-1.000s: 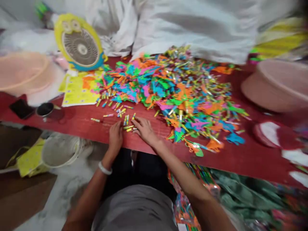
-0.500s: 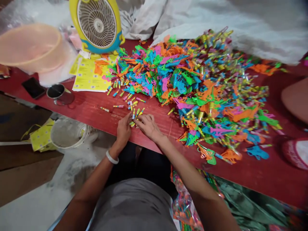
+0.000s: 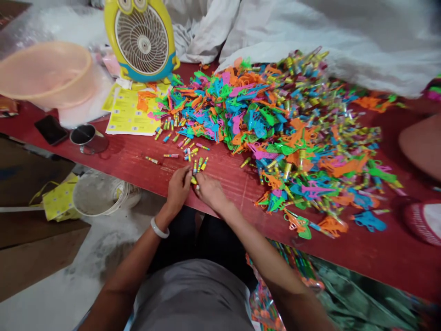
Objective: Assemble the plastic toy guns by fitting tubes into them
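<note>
My left hand (image 3: 179,187) and my right hand (image 3: 209,189) meet near the front edge of the red table (image 3: 227,170). Between their closed fingertips is a small yellow tube (image 3: 193,180), partly hidden; both hands appear to grip it. Just beyond the fingers lie several small printed tubes (image 3: 204,163), with more scattered up and to the left. A large heap of colourful plastic pieces (image 3: 237,115), orange, green, blue and pink, spreads over the table's middle and right, mixed with more tubes.
A yellow fan (image 3: 144,43) stands at the back on yellow printed sheets (image 3: 129,115). On the left are a pink basin (image 3: 51,73), a phone (image 3: 51,129) and a metal mug (image 3: 88,139). Below the edge sits a white bucket (image 3: 99,193). White cloth (image 3: 275,37) lies behind the heap.
My right hand's fingers have drawn in and lowered towards my left hand, closing round a small tube. The view has shifted slightly.
</note>
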Demonstrator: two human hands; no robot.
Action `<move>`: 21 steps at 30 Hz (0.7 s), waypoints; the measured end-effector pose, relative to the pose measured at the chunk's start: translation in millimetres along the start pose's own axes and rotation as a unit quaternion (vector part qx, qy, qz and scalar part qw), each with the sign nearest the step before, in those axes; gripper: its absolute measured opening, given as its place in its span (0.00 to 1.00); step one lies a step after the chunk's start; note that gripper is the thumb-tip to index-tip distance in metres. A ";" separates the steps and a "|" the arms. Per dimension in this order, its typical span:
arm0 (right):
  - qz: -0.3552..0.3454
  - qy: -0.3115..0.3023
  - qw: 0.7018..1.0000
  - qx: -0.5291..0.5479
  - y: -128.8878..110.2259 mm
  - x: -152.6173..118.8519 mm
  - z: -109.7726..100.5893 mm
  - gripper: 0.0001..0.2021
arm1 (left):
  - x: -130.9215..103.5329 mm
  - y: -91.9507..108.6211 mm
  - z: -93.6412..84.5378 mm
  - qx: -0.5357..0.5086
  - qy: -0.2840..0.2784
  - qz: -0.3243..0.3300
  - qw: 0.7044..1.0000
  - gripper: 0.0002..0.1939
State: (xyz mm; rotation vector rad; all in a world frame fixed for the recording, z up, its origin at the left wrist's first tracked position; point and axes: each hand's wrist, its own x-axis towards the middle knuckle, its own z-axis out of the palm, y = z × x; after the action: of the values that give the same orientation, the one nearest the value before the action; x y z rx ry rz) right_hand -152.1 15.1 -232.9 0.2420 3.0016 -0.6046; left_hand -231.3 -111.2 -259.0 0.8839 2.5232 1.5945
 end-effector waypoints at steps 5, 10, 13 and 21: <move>0.098 0.193 0.968 0.125 47.0 6.2 5.8 0.13 | 63.4 18.3 16.2 0.104 -0.031 0.129 0.986 0.22; 0.100 0.260 0.949 0.146 59.6 10.6 17.6 0.12 | 161.7 42.4 61.3 0.250 -0.149 0.158 0.943 0.46; 0.072 0.277 0.946 0.149 56.2 8.4 22.4 0.12 | 191.9 46.7 77.1 0.295 -0.211 0.132 0.922 0.49; 0.109 0.293 0.915 0.255 56.0 11.8 17.2 0.12 | 164.2 32.4 60.2 0.312 -0.218 0.194 0.904 0.29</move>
State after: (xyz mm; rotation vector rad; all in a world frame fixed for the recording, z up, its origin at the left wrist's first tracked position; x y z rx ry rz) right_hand -153.7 61.0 -271.1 0.9255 3.1902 -1.5181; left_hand -335.7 26.4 -216.6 1.6634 2.6178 0.4746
